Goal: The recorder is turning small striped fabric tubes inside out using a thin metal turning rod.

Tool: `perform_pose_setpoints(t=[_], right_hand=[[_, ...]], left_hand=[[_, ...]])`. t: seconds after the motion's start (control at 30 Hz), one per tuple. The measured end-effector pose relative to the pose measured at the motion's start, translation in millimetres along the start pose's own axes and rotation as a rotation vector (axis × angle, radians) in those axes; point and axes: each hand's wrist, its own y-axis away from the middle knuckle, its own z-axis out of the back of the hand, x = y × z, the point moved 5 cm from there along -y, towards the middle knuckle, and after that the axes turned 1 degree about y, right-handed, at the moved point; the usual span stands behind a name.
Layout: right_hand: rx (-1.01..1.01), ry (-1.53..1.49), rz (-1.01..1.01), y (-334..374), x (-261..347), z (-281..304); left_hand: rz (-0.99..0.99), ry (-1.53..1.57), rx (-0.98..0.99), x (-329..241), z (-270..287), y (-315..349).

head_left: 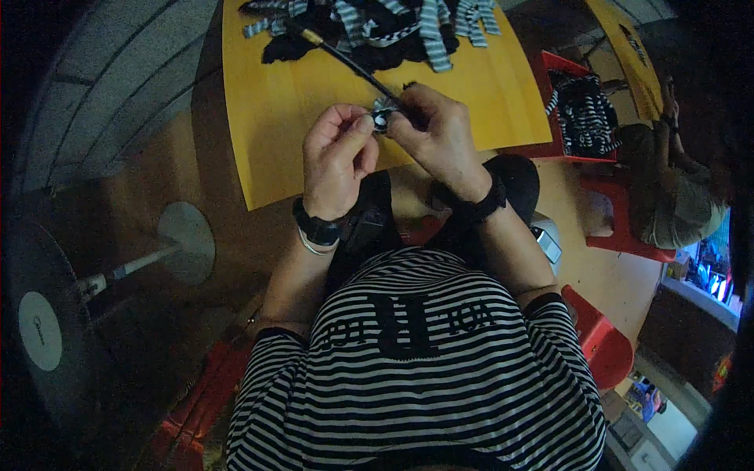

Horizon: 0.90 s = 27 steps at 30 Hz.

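Over the near edge of the yellow table (275, 133), my left hand (334, 161) pinches a small piece of dark and pale material (382, 118) between thumb and fingertips. My right hand (436, 129) is closed against the same piece from the other side. A slim black rod with a gold-coloured band (353, 65) runs from the right hand up and left toward the pile; its exact kind is unclear. At the far part of the table lies a heap of striped and black fabric pieces (436, 35).
Right of the table stands a red crate (559, 145) holding striped fabric pieces (585, 114). Another person (679, 196) sits beyond it on a red stool (620, 228). A fan with a pale round base (187, 243) lies to my left. Another red stool (601, 341) is at my right.
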Motion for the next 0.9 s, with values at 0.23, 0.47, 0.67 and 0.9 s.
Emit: perform_pose_setpoints(t=[0.23, 0.47, 0.67, 0.9], right_hand=[[-0.021, -0.257, -0.081, -28.5, -22.3, -29.3], [0.175, -0.603, -0.190, -52.5, -18.4, -49.4], [0.278, -0.643, -0.366, -55.9, -38.0, -64.9], [0.184, -0.703, -0.201, -50.1, -35.0, -54.1]], left_hand=[[-0.060, -0.175, 0.060, -7.6, 17.1, -29.4], [-0.288, -0.809, -0.099, -28.1, 34.0, -52.9], [0.249, 0.143, -0.136, -16.4, 52.5, -54.6], [0.173, 0.345, 0.102, -7.7, 27.2, -36.4]])
